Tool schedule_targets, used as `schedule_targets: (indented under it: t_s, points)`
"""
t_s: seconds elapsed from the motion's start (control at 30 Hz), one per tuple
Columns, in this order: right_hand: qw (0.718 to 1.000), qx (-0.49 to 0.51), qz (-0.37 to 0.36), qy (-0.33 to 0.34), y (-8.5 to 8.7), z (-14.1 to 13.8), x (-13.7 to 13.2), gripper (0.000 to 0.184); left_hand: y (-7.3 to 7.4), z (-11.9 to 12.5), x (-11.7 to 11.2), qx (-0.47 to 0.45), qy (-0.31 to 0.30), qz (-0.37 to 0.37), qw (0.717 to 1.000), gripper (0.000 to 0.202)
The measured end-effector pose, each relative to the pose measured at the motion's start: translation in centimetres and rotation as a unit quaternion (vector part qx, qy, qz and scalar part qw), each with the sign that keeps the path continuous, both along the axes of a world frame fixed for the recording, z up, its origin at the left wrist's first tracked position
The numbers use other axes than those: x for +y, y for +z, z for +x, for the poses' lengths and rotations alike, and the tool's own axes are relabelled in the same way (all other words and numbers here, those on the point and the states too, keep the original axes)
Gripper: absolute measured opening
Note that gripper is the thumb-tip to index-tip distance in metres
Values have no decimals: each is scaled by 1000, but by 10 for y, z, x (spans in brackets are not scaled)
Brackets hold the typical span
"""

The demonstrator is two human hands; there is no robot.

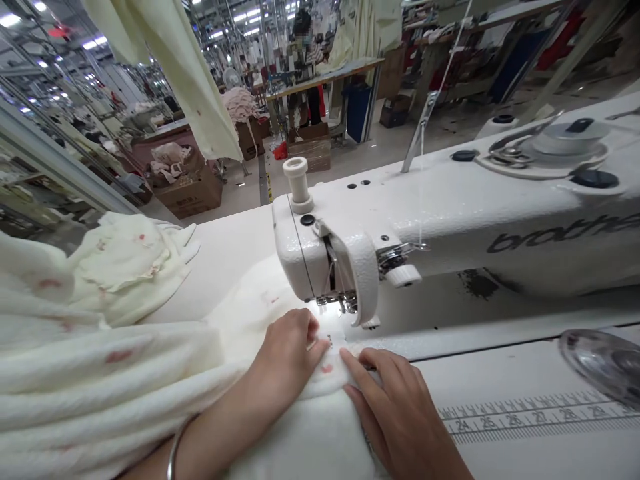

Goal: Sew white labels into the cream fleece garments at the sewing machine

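A white sewing machine stands on the table, its needle area lit from below. Cream fabric with small red marks is bunched to the left and runs under the presser foot. My left hand lies on the fabric just before the needle, fingers curled down and pressing the cloth. My right hand rests flat on the fabric's edge to the right of the needle, fingers stretched out. A small white label with print shows between the two hands.
A ruler scale is printed on the table at the right. A shiny round object sits at the right edge. More cream fabric hangs overhead. Cardboard boxes, tables and people fill the workshop behind.
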State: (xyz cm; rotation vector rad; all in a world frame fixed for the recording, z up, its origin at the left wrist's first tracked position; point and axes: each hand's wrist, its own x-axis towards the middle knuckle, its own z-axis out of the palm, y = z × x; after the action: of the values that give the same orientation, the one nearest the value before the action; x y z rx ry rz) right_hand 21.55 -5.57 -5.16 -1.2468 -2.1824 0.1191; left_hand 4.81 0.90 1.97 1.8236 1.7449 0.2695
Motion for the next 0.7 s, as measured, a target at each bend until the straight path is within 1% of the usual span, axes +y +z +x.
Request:
schedule_targets:
  t_s: [0.07, 0.13, 0.2, 0.27, 0.33, 0.37, 0.43, 0.47, 0.7]
  points:
    - [1000, -4, 9, 1, 0, 1, 1, 33, 2, -7, -14, 12, -45, 61, 997, 16]
    - [1000, -7, 18, -5, 0, 1, 1, 33, 1, -17, -28, -9, -119, 96, 988, 27]
    - [1000, -16, 19, -6, -1, 1, 2, 33, -4, -26, -40, -28, -204, 122, 971, 39]
    - [1000, -22, 14, -8, -1, 1, 2, 33, -12, -32, -45, 1, -294, 153, 943, 49]
    - [1000, -21, 8, -10, -1, 1, 1, 33, -18, -35, -45, 68, -375, 199, 903, 54]
    - [1000, -18, 5, -11, 0, 1, 1, 33, -19, -35, -44, 100, -402, 220, 883, 54]
    - [1000, -10, -3, -13, 1, 0, 0, 34, -19, -35, -42, 139, -423, 246, 861, 55]
    - [1000, -5, -6, -15, 2, -1, -1, 33, -19, -35, -41, 149, -425, 250, 857, 55]
    - [999, 17, -4, -27, 2, -4, -1, 32, -17, -33, -42, 160, -419, 236, 862, 59]
